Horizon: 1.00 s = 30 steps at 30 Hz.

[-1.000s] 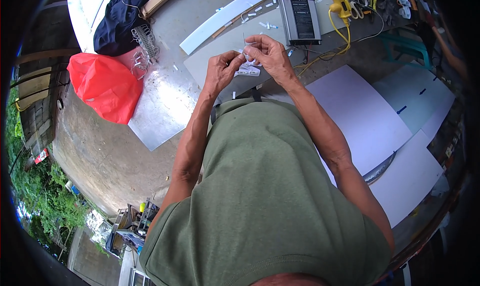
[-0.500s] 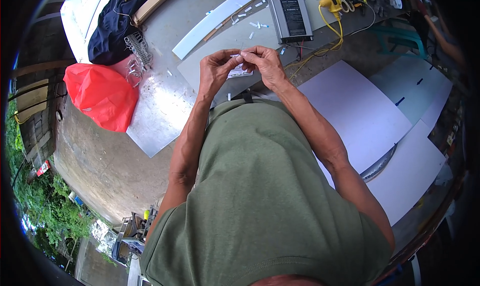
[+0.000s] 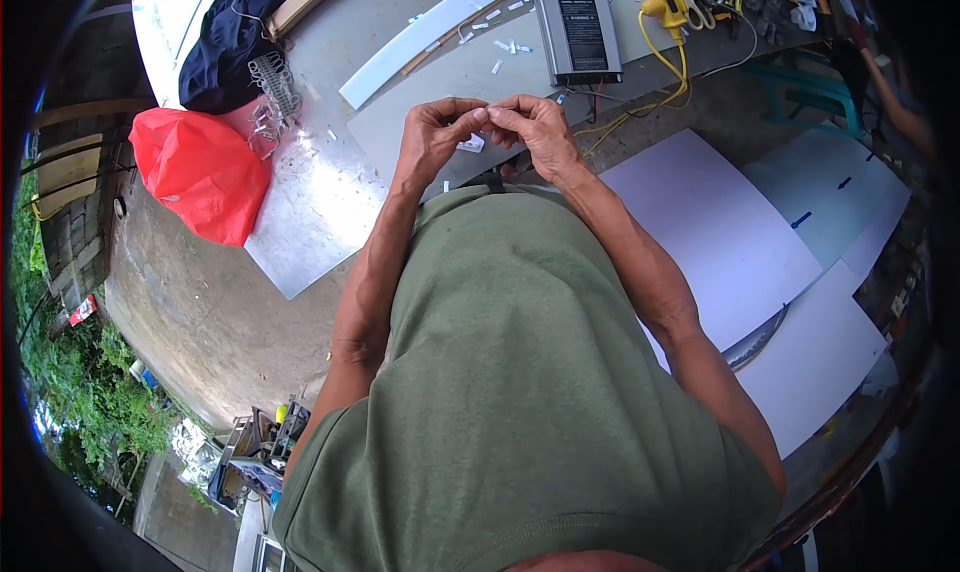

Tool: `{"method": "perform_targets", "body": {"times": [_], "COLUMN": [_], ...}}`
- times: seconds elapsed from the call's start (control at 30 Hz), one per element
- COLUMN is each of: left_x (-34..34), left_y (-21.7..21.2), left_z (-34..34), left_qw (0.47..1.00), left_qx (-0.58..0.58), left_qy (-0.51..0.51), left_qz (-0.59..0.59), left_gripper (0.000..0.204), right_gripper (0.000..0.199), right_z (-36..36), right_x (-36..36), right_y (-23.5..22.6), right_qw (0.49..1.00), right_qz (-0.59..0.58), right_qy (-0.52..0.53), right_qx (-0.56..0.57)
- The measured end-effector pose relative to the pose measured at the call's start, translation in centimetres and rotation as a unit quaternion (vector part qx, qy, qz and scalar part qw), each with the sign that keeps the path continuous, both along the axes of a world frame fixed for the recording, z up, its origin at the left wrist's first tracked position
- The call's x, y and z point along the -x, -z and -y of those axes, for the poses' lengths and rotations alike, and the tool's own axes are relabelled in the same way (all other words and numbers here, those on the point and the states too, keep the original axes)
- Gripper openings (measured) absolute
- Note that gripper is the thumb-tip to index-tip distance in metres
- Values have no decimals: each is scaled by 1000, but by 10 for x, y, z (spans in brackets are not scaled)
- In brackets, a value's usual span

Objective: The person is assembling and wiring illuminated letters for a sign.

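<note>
Watching from beside the bench, I see the left hand (image 3: 437,137) and the right hand (image 3: 540,137) meeting fingertip to fingertip, both pinched narrow. Whatever sits in that pinch is covered or too small, so I cannot tell what they hold. A small white piece (image 3: 471,144) shows just under the pinch, on the wearer's side of it and a little to the left, so the left thumb is the nearer. Its long axis is hard to read because only a stub shows, and I cannot tell whether it rests on the grey sheet (image 3: 380,137) or hangs from the fingers. Beyond the hands, well apart from the grip, white scraps (image 3: 513,47) lie between a long white strip (image 3: 432,35) and a black-and-silver box (image 3: 577,32), the box being nearer the right hand
</note>
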<state>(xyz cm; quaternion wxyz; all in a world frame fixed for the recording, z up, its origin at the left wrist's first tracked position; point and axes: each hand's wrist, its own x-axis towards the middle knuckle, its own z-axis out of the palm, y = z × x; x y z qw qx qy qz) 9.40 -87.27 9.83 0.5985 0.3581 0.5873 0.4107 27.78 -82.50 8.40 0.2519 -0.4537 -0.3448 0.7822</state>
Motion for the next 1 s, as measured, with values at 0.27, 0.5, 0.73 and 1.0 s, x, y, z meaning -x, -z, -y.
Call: {"method": "perform_targets", "body": {"times": [0.27, 0.5, 0.73, 1.0], "left_x": [-10, -13, 0, 1], "left_y": [4, 4, 6, 5], "left_z": [-10, -14, -9, -6], "left_qw": [998, 997, 996, 982], "left_qx": [34, 66, 56, 10], "left_qy": [8, 5, 65, 156], "left_qz": [-46, -45, -35, -107], "left_gripper": [26, 34, 30, 24], "right_gripper": [21, 24, 32, 11], "right_z": [-1, -5, -20, -16], "right_x": [-12, -25, -34, -37], "right_y": [-11, -9, -10, -7], "right_qw": [998, 974, 864, 791], "right_qz": [36, 147, 214, 214], "right_qy": [-43, -137, -90, -163], "right_qx": [8, -108, -446, -550]}}
